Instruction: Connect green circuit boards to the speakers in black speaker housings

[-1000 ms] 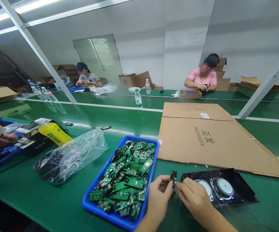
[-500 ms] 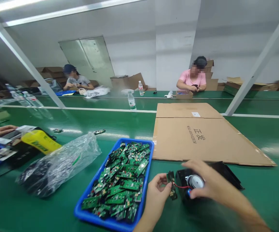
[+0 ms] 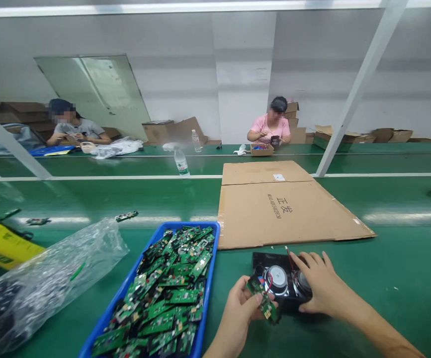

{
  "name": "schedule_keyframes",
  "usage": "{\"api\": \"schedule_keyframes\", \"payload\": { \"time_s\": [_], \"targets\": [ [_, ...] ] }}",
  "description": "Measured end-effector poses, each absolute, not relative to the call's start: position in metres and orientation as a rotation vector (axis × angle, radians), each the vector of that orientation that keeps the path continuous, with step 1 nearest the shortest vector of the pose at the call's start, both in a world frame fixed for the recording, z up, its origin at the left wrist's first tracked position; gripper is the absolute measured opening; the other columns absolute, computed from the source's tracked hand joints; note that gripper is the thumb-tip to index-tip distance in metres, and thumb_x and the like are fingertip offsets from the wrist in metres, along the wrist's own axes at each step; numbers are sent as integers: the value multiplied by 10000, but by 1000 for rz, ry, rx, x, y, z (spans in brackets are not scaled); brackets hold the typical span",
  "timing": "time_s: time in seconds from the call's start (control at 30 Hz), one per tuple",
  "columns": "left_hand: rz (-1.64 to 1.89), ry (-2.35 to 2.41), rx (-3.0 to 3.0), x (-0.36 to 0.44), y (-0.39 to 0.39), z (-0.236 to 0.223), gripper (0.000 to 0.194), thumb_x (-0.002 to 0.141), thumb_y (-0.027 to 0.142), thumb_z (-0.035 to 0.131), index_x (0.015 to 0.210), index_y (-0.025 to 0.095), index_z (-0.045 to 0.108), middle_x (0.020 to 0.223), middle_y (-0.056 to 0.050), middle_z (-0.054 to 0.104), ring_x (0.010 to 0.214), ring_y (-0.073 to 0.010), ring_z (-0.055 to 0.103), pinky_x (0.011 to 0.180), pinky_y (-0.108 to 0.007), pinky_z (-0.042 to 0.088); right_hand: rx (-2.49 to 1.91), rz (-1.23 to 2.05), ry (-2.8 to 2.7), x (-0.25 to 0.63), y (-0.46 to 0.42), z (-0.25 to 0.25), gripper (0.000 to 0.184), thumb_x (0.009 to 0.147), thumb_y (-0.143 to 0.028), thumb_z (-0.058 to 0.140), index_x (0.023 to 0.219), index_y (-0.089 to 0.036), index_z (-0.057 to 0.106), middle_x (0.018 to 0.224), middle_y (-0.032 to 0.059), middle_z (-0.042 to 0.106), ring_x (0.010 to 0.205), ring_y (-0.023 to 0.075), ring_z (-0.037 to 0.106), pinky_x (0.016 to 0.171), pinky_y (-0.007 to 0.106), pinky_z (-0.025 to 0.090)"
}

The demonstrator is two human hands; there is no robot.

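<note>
Green circuit board pinched in your left hand, black speaker box clasped in your right hand.
Board's tilted, red wire looping beside it, at box's near-left corner; box, two round speakers, sits between your hands.

Light glints off a smooth green surface beneath a matt brown cardboard sheet, a crinkled, glossy clear plastic bag, a smooth blue plastic rectangular tray of shiny green circuit boards and a black, box-shaped plastic speaker housing.
</note>
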State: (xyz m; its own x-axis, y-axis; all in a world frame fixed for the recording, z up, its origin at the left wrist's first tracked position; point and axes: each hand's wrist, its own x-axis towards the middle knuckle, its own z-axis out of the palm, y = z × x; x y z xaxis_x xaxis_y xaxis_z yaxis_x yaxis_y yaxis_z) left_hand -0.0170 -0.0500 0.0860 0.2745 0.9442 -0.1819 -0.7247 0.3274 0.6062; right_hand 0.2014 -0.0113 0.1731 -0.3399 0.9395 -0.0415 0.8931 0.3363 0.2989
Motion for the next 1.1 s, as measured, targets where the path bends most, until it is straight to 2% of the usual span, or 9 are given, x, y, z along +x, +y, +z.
{"api": "schedule_keyframes", "payload": {
  "time_s": [0.13, 0.2, 0.27, 0.4, 0.5, 0.63, 0.8, 0.93, 1.1],
  "targets": [
    [1201, 588, 459, -16, -51, 86, 535, 580, 423, 855, 901, 160, 518, 765, -81, 735, 680, -262, 714, 563, -300, 549, 1634, 530, 2498, 194, -32, 161, 1053, 497, -476, 889, 1390, -113, 464, 1379, 218, 418, 1234, 430, 362, 1031, 693, 224],
    [1212, 596, 454, -17, -50, 87, 516, 590, 410, 850, 893, 165, 510, 767, -77, 737, 680, -266, 714, 562, -303, 546, 1611, 492, 2539, 190, -36, 161, 836, 601, -392, 860, 1324, -125, 533, 1389, 188, 424, 1248, 397, 375, 1010, 585, 357],
    [1210, 600, 460, -18, -50, 87, 510, 593, 405, 849, 884, 169, 502, 771, -79, 737, 684, -270, 715, 551, -296, 538, 1670, 309, 2510, 185, -37, 165, 601, 719, -289, 790, 1262, -143, 577, 1275, 145, 542, 1160, 328, 485, 928, 444, 462],
    [1209, 604, 480, -20, -47, 85, 546, 584, 425, 859, 909, 166, 504, 785, -73, 733, 700, -261, 715, 560, -288, 546, 1904, -75, 2376, 171, -33, 178, 247, 963, -239, 485, 1181, -182, 587, 1098, 66, 631, 989, 206, 602, 812, 293, 482],
    [1234, 622, 470, -19, -46, 82, 591, 550, 459, 872, 910, 165, 508, 786, -63, 730, 703, -252, 713, 562, -286, 554, 2034, 68, 2146, 162, -28, 188, 222, 991, -170, 366, 1075, -151, 571, 1056, 68, 616, 824, 186, 625, 641, 264, 424],
    [1250, 628, 454, -20, -48, 87, 594, 528, 474, 878, 885, 167, 517, 745, -51, 723, 676, -241, 709, 546, -271, 547, 1982, 149, 2030, 156, -24, 189, 114, 944, -170, 494, 1047, -143, 535, 1002, 75, 629, 839, 228, 632, 556, 249, 303],
    [1254, 639, 429, -20, -51, 96, 548, 530, 451, 880, 853, 169, 540, 745, -49, 726, 686, -234, 705, 550, -264, 544, 1779, 166, 2045, 155, -18, 167, 398, 818, 33, 468, 1163, -159, 517, 895, 78, 668, 800, 247, 651, 529, 252, 216],
    [1290, 603, 376, -16, -50, 93, 557, 501, 456, 892, 834, 173, 547, 721, -43, 727, 682, -220, 688, 549, -271, 543, 1779, 347, 2111, 157, -13, 152, 556, 746, 119, 422, 1187, -189, 560, 902, 79, 661, 787, 200, 631, 562, 248, 287],
    [1331, 579, 352, -7, -46, 81, 574, 472, 464, 902, 774, 184, 502, 691, -33, 719, 659, -194, 661, 543, -261, 530, 1761, 765, 2547, 159, -13, 150, 267, 743, 30, 576, 873, -185, 667, 795, 61, 630, 861, 238, 533, 739, 341, 365]
  ]
}}
